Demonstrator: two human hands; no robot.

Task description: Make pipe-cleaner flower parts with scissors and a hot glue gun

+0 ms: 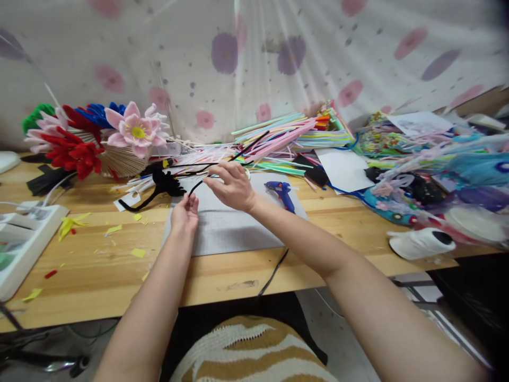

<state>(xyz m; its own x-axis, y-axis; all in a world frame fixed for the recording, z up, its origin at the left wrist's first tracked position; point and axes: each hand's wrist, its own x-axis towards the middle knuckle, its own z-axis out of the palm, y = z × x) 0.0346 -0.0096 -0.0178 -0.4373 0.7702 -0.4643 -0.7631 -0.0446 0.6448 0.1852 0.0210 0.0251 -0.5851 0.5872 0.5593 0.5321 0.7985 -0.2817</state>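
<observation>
My left hand (186, 213) pinches a black fuzzy shape (166, 183) made of pipe cleaners, with a curled tail hanging to its left. From those fingertips a black pipe cleaner (195, 187) bends up to my right hand (231, 185), whose fingers are closed on its other end. Both hands are above a pale grey board (238, 233) on the wooden table. On the board's right part lies a blue glue gun (281, 194). More black stems (250, 146) stretch behind my right hand; where they join is hidden.
Pipe-cleaner flowers (137, 130) stand at back left. Piles of coloured pipe cleaners (286, 135) line the back. A white power strip (29, 249) is at left, with yellow scraps (138, 253) nearby. A white spool (421, 243) and plastic-wrapped items (473, 175) are at right.
</observation>
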